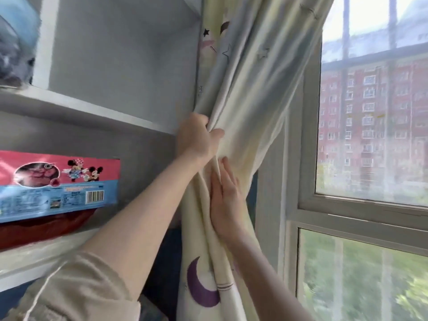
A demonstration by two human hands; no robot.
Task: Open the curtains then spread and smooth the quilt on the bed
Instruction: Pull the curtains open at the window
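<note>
A cream curtain printed with stars and a purple moon hangs bunched at the left side of the window. My left hand grips the gathered folds at mid-height, thumb curled over the cloth. Just below it, my right hand presses flat against the bunched fabric with straight fingers. The window glass to the right is uncovered. The bed and the quilt are out of view.
White wall shelves stand close on the left, holding a pink and blue printed box over something red, and a blue bag at the top left. Outside the window are bars, a red building and greenery.
</note>
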